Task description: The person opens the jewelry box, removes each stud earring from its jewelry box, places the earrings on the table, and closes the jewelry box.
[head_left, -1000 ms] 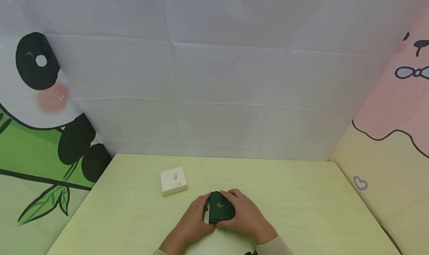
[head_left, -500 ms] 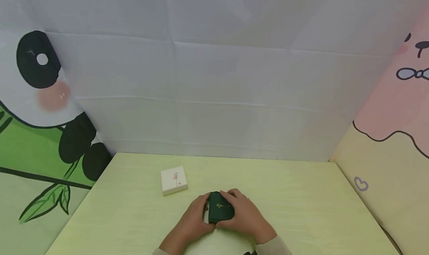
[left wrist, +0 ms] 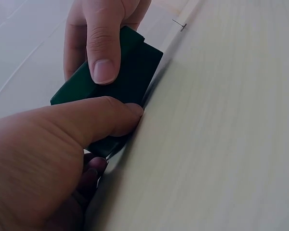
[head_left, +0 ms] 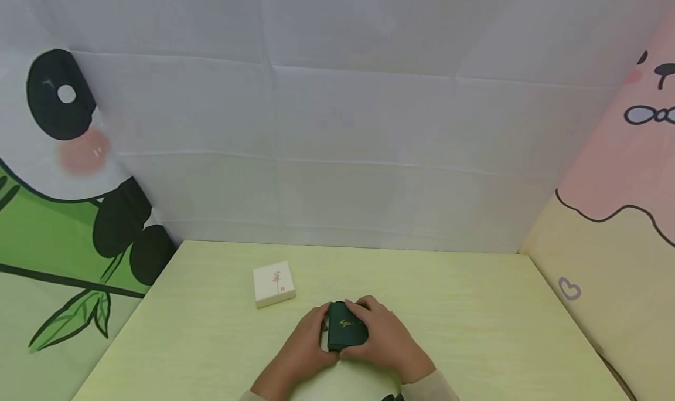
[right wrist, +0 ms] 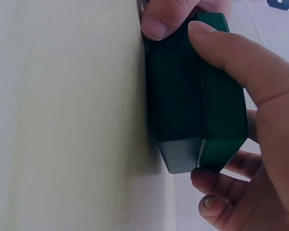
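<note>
A small dark green jewelry box with gold lettering on top sits low on the table, between both hands. My left hand grips it from the left; in the left wrist view its thumb presses the lower part, close over the tabletop. From the right, my right hand holds the upper part, the lid. In the right wrist view the right thumb lies on the lid's near edge, with fingertips curled at the other side. A seam runs between lid and base.
A white square box with a pink flower print lies further back, left of the hands. Behind the table hangs a pale sheet. Cartoon-printed panels flank both sides. A small dark object shows at the bottom edge beside the right sleeve.
</note>
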`<state>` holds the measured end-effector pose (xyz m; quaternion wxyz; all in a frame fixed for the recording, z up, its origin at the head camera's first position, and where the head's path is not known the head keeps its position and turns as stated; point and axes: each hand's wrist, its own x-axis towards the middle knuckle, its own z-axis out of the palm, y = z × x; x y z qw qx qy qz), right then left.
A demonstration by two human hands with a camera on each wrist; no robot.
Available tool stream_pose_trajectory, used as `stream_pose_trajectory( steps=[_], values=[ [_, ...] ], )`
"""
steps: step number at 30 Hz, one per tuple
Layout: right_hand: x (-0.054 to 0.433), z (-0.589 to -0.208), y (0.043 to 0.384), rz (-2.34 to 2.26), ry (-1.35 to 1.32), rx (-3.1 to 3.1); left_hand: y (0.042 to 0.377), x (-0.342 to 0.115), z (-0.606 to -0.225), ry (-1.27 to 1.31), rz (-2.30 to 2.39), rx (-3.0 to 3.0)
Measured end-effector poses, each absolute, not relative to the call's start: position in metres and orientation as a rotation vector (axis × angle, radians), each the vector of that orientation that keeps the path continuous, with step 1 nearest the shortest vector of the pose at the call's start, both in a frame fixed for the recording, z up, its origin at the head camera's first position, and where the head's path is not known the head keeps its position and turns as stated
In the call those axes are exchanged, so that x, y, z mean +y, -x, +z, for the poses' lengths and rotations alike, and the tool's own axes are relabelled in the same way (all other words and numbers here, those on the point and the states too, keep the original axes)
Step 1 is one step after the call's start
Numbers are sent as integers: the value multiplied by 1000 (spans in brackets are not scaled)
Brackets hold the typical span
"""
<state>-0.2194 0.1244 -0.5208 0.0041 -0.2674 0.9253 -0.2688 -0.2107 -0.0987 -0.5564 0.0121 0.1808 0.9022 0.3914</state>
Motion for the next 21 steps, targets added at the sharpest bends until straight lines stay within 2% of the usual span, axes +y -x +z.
stream_pose_trajectory(
  steps=[21],
  values=[
    [124,-524,223,-821,837,2882,211,-99,-556,-553,1194,2797]
  ],
)
